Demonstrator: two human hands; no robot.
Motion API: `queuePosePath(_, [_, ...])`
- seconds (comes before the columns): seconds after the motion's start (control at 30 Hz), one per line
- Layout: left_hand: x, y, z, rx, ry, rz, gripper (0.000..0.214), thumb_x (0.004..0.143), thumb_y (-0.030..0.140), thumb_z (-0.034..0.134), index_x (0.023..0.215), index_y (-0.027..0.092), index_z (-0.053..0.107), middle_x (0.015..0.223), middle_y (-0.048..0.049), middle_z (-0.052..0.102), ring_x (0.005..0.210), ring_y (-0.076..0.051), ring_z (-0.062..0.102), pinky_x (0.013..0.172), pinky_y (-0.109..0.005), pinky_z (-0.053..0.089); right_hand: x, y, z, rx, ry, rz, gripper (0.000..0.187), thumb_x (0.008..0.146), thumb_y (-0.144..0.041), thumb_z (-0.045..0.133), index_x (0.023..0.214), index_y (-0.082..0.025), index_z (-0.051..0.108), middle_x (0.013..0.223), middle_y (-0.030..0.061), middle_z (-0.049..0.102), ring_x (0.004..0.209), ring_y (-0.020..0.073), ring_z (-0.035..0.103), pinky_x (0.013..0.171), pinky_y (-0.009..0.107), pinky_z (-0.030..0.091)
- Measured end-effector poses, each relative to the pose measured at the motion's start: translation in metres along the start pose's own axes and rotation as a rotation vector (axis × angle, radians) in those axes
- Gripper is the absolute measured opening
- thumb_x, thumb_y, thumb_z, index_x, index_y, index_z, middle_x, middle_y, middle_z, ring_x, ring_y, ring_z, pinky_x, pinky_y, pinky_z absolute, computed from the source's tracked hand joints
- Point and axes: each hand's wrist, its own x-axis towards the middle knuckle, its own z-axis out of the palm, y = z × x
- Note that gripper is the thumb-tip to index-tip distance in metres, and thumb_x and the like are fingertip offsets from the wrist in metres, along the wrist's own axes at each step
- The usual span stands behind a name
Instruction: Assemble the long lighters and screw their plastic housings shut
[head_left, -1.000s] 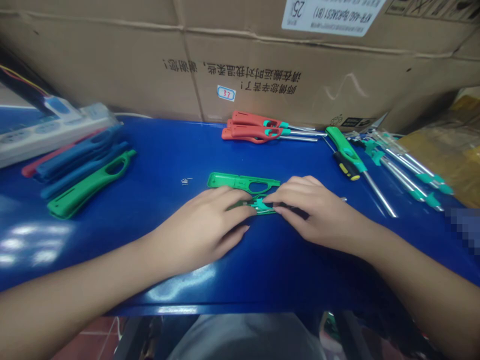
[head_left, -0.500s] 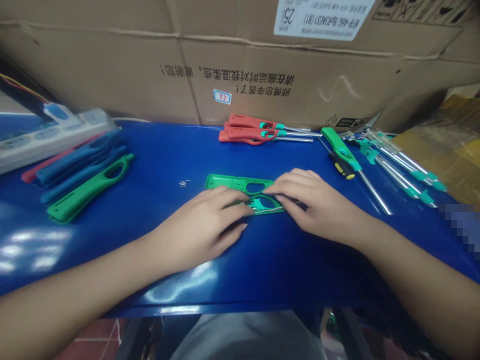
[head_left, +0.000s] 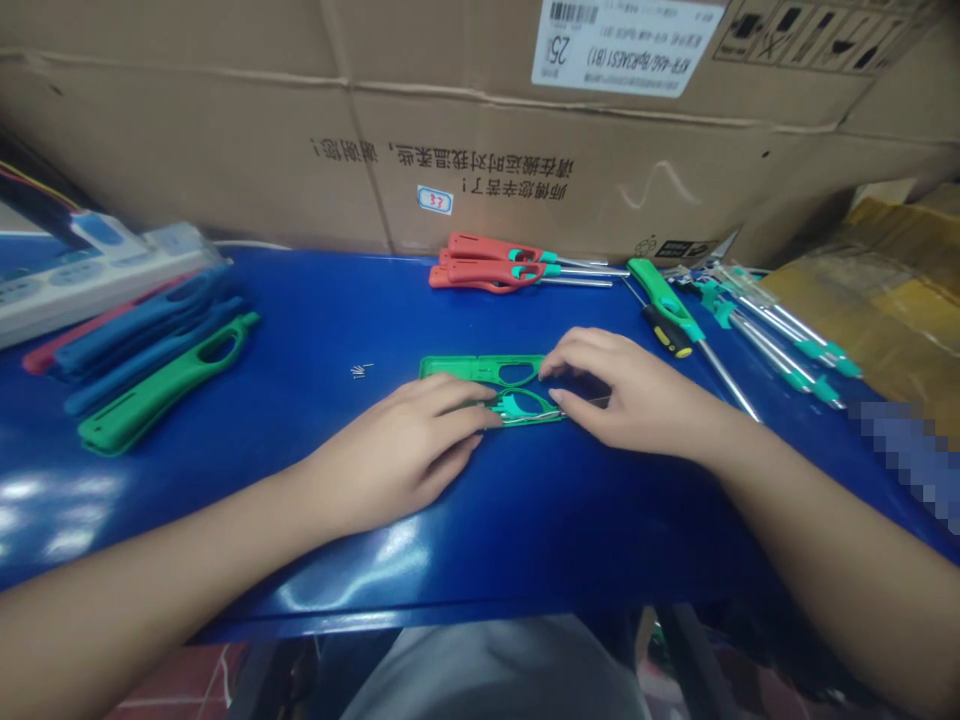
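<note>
Two green lighter shell halves lie side by side in the middle of the blue table [head_left: 315,330]. The far half [head_left: 480,368] lies open side up. The near half [head_left: 525,408] holds a teal trigger piece and is partly under my fingers. My left hand [head_left: 397,450] lies flat on the near half's left end, fingers stretched out and pressing down. My right hand [head_left: 622,395] pinches the right end of the near half, where a dark part and a thin metal rod show.
Red finished lighters [head_left: 495,270] lie at the back centre. A green lighter [head_left: 664,310] and several teal-tipped metal tubes [head_left: 772,335] lie at the right. Green and blue shell halves [head_left: 150,350] lie at the left beside a white power strip [head_left: 97,265]. Small screws [head_left: 364,370] sit mid-table. A cardboard box [head_left: 480,120] stands behind.
My right hand has slid to the right along the near shell half, uncovering the teal trigger loop. My left hand stays pressed on its left end. The camera has tilted slightly.
</note>
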Motion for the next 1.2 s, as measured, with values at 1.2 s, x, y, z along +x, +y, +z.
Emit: queuePosePath(1.2, [0.005, -0.009, -0.001, -0.059, 0.044, 0.052, 0.028, 0.104, 0.016, 0.051, 0.123, 0.020, 0.071, 0.130, -0.0107, 0.068, 0.122, -0.025, 0.062, 0.105, -0.043, 0.053, -0.017, -0.012, -0.010, -0.516, -0.220, -0.312, 0.025, 0.095, -0.004, 0.053, 0.101, -0.011, 0.076, 0.087, 0.0093, 0.067, 0.080, 0.0237, 0.053, 0.067, 0.035, 0.036])
